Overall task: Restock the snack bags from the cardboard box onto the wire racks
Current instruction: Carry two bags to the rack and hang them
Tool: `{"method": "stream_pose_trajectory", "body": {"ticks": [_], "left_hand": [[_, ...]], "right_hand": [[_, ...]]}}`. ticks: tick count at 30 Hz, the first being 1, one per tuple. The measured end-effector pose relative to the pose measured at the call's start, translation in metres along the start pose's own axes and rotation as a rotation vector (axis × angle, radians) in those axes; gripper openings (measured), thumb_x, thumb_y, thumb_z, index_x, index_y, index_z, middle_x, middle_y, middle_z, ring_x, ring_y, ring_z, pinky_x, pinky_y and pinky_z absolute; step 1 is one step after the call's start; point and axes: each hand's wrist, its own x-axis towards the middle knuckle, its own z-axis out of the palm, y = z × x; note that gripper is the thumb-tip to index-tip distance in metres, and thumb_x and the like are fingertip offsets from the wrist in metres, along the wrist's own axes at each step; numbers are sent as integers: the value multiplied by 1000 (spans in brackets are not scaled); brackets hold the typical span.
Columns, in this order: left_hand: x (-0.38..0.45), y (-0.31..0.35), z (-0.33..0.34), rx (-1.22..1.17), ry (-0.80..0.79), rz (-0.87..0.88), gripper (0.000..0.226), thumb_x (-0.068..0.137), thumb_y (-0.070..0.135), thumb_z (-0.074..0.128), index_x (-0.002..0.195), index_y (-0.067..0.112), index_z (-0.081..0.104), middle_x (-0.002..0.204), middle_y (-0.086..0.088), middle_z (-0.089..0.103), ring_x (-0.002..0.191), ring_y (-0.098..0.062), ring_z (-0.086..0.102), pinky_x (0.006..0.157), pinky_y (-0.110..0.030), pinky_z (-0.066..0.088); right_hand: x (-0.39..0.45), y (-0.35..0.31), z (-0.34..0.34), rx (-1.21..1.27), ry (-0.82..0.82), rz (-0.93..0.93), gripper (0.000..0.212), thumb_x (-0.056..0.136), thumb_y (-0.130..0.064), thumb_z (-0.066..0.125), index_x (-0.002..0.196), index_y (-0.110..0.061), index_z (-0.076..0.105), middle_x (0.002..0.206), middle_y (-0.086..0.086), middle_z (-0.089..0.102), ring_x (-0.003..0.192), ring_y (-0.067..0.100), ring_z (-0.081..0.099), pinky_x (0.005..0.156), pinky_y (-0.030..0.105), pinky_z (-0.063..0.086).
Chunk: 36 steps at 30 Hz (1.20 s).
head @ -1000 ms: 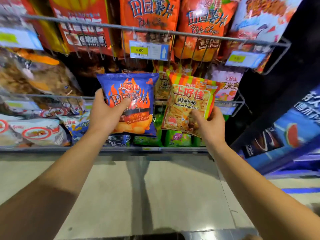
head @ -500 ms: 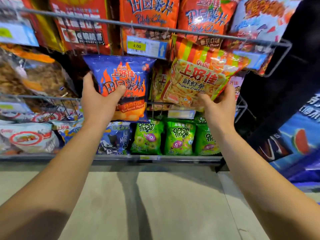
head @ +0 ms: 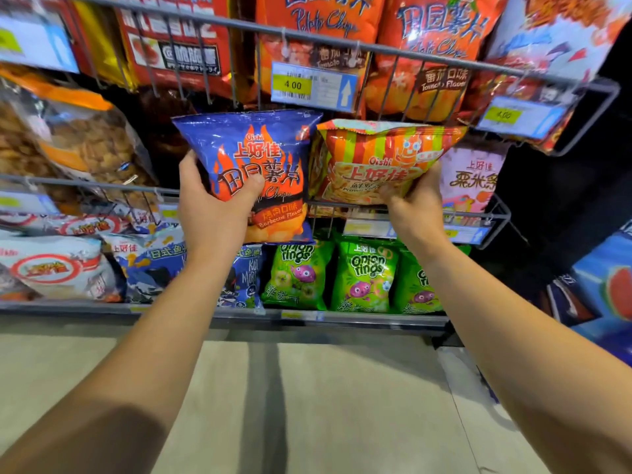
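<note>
1. The blue bag (head: 251, 172) of potato chips carries orange flames, red and black lettering, and "Barbecue Flavor" near its base. It is upright and slightly tilted, held up in front of the middle wire rack (head: 492, 213), its top just below the upper rack (head: 376, 49).
2. The striped bag (head: 379, 159) of prawn crackers has orange and green stripes and a cartoon prawn. It leans back, its lower edge at the middle wire rack's front rail, touching the blue bag's right side.
3. The cardboard box is out of view.
</note>
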Motion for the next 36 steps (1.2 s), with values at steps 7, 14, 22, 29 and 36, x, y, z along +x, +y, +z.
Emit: {"method": "stream_pose_trajectory", "body": {"ticks": [7,14,22,29,36], "left_hand": [[0,-6,1,1,-23,4,61,84,35,78,136,24,48,112,15,66,100,4,64,86,-23,50],[-1,-6,-1,-6,-42,7,61,84,34,78,136,24,47,107,21,64,94,14,61,81,-15,47],[0,-6,-4,-19,-11,-5,60,84,34,78,135,27,47,106,22,64,95,12,62,86,-23,51],[6,-18,-8,14,8,13,61,85,31,77,137,21,47,101,25,62,87,20,59,70,-1,44],[10,-23,-7,12,11,15,60,85,32,77,137,23,48,102,27,61,91,18,59,76,-7,46]], "right_hand": [[6,1,11,-137,-98,73,60,94,-13,68,143,-4,35,122,3,60,111,16,54,85,13,34],[-26,4,-6,-166,162,113,80,75,-41,82,132,-10,37,123,5,45,111,22,48,95,40,47],[-43,-19,5,-681,102,-565,70,84,-35,65,149,-25,41,156,16,30,145,38,25,119,49,22],[-34,-2,26,-733,-33,-503,85,79,-37,68,155,-29,29,162,13,24,149,41,8,120,57,21],[8,-3,36,-851,-257,-305,86,78,-60,58,154,-28,32,150,11,37,139,41,25,116,50,30]]}}
